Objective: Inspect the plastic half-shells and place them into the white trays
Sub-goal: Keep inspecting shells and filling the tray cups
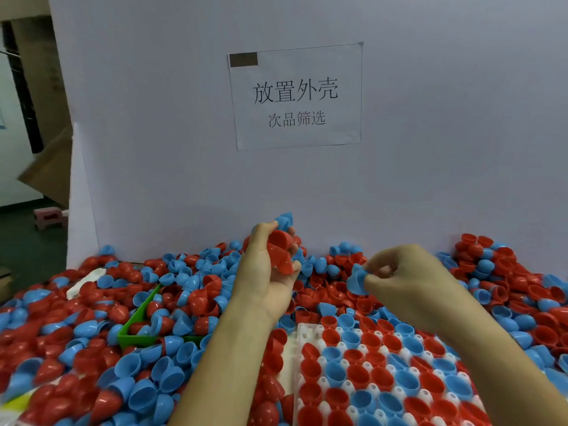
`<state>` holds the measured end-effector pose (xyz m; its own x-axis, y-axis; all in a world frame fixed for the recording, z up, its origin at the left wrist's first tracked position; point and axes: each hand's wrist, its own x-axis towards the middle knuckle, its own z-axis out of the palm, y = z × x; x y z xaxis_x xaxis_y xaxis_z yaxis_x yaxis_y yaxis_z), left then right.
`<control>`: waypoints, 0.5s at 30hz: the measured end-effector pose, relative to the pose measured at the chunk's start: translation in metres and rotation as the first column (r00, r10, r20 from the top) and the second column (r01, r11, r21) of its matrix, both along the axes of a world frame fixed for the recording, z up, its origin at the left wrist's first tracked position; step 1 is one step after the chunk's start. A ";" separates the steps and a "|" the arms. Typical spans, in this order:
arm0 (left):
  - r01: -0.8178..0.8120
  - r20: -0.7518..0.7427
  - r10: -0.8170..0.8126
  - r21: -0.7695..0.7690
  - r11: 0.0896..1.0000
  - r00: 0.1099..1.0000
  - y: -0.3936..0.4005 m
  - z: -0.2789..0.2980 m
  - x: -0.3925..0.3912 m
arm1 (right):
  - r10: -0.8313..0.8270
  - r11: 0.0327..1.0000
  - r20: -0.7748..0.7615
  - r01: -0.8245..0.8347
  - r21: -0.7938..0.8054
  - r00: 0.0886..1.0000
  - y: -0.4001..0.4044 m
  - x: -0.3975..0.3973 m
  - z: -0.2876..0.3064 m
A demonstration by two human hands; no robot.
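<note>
A deep heap of red and blue half-shells [92, 333] covers the bench. My left hand [264, 272] is raised over the heap and grips a bunch of shells: red half-shells [281, 250] in the palm and a blue one [284, 219] at the fingertips. My right hand [405, 272] pinches a single blue half-shell [356, 279] between thumb and fingers, above the white tray [307, 330]. The tray lies at the lower right, its sockets filled with red and blue shells, open sides up.
A green bin [138, 321] sits left of my left forearm, half buried in shells. A white partition [184, 149] with a paper sign [296, 96] closes the back. A white scrap [89, 279] lies on the heap at left. Floor and a pink stool [49, 217] show at far left.
</note>
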<state>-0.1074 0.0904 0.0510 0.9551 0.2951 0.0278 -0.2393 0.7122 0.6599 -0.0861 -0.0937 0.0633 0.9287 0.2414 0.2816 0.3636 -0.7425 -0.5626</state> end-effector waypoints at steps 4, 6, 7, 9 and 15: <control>-0.020 -0.001 0.020 0.013 1.000 1.000 0.004 0.001 -0.001 | 0.104 0.975 -0.071 -0.116 -0.188 0.992 0.019 0.008 0.002; -0.022 0.004 0.022 0.011 1.000 1.000 0.004 0.002 -0.002 | 0.146 0.949 -0.095 -0.166 -0.268 0.985 0.034 0.021 -0.002; -0.024 0.005 0.024 0.010 1.000 1.000 0.005 0.002 -0.003 | 0.165 0.930 -0.110 -0.192 -0.313 0.980 0.042 0.028 -0.007; -0.024 0.008 0.024 0.008 1.000 1.000 0.007 0.003 -0.003 | 0.197 0.881 -0.148 -0.241 -0.406 0.969 0.057 0.040 -0.020; -0.035 0.011 0.035 0.010 0.999 0.999 0.014 0.004 -0.002 | 0.170 0.768 -0.191 -0.251 -0.590 0.967 0.075 0.060 -0.060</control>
<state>-0.1091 0.1047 0.0547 0.9438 0.3278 0.0412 -0.2710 0.6967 0.6642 -0.0258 -0.0189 0.0028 0.8503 0.5170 -0.0984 0.5120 -0.8559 -0.0729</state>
